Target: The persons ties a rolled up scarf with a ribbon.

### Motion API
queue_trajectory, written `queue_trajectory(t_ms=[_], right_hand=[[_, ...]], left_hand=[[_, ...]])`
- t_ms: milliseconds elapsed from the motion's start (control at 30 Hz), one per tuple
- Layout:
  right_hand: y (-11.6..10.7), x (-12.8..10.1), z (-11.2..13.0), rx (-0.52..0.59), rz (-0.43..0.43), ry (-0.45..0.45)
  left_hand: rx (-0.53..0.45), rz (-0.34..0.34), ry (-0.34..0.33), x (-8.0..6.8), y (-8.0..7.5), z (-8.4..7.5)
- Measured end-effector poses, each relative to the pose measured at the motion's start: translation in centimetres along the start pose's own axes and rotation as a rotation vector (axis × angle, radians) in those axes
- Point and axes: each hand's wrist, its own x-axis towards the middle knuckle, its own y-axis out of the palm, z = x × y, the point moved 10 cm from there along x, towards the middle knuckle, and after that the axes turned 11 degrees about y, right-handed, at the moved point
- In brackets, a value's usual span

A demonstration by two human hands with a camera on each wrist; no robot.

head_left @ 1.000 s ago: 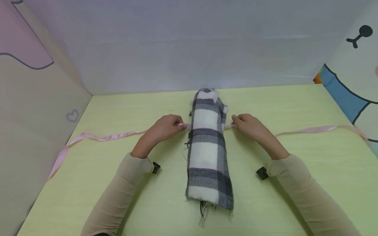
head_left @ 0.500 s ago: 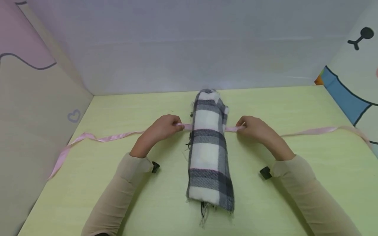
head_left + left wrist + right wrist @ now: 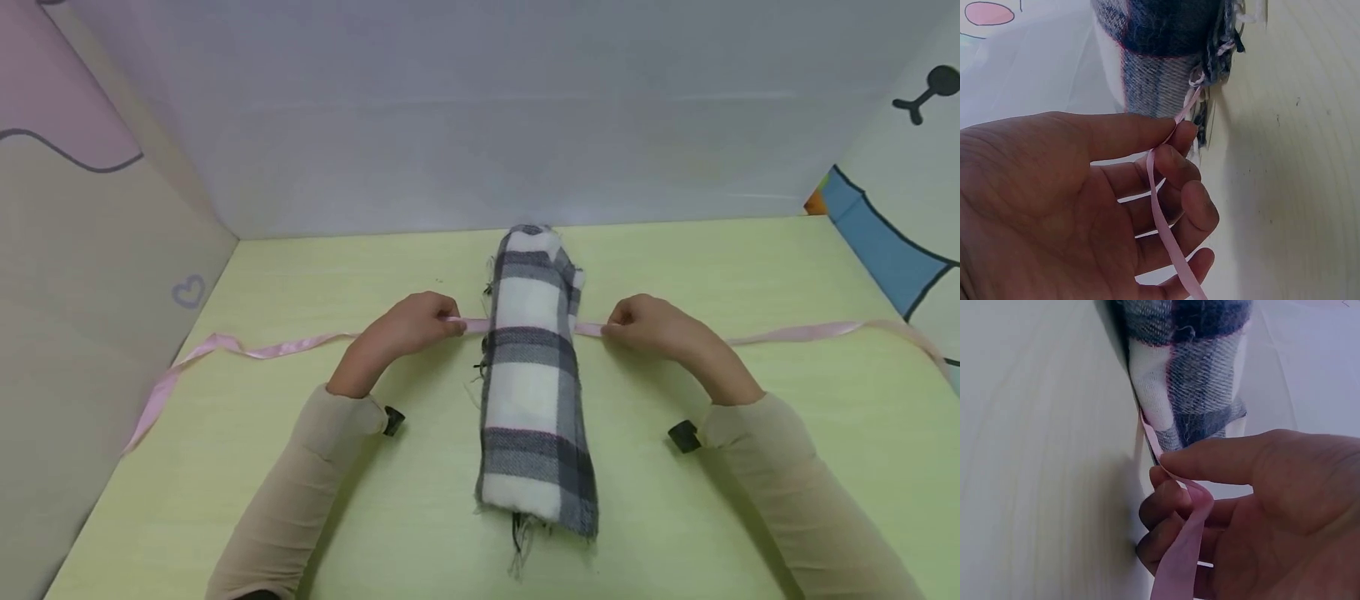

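A folded scarf (image 3: 525,396) in grey and white plaid lies lengthwise in the middle of the table, its loose fringe at the near end and along the left side. Crosswise under it runs a pink satin ribbon (image 3: 281,350), showing on both sides; the scarf hides its middle. My left hand (image 3: 408,325) pinches the ribbon between thumb and fingers just left of the scarf. On the right side, my right hand (image 3: 656,325) pinches it too, a short stretch from the scarf. In the right wrist view, the ribbon (image 3: 1179,565) trails down past the curled fingers.
The pale yellow-green table (image 3: 420,517) meets a plain light back wall (image 3: 450,167). Side panels with cartoon drawings stand left and right. The ribbon's tails reach out to both panels. A small black piece (image 3: 684,436) sits at the right cuff, another (image 3: 393,421) at the left.
My right hand has moved a little to the right, and its fingers now hold the ribbon with a short flat stretch showing beside the scarf. My left hand has hardly moved.
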Motion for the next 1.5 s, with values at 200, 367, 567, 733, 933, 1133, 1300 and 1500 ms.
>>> queue_trajectory(t_ms=[200, 367, 567, 733, 933, 1133, 1300, 1500], right_hand=[[0.5, -0.1, -0.2, 0.01, 0.058, -0.016], [1.1, -0.3, -0.3, 0.035, 0.121, -0.019], [0.8, -0.8, -0.4, 0.02, 0.157, -0.018], [-0.4, -1.3, -0.5, 0.082, 0.148, -0.006], [-1.3, -2.0, -0.1, 0.21, 0.137, -0.007], [-2.1, -1.9, 0.1, 0.289, 0.092, 0.003], [-2.3, -2.0, 0.4, 0.318, 0.08, -0.006], [-2.9, -2.5, 0.9, 0.315, 0.05, -0.035]], left_hand=[[0.024, 0.056, -0.018, -0.1, 0.1, -0.1], [0.007, 0.089, -0.022, -0.5, 0.1, 0.0], [0.008, 0.097, 0.0, -0.9, -0.4, 0.0], [-0.055, 0.06, 0.005, -1.3, -1.2, -0.3], [-0.203, -0.006, 0.017, -2.0, -2.2, -1.0], [-0.226, -0.109, 0.014, -3.0, -3.7, -1.6], [-0.208, -0.161, 0.0, -3.7, -4.6, -1.8], [-0.231, -0.198, 0.012, -4.2, -5.3, -2.5]])
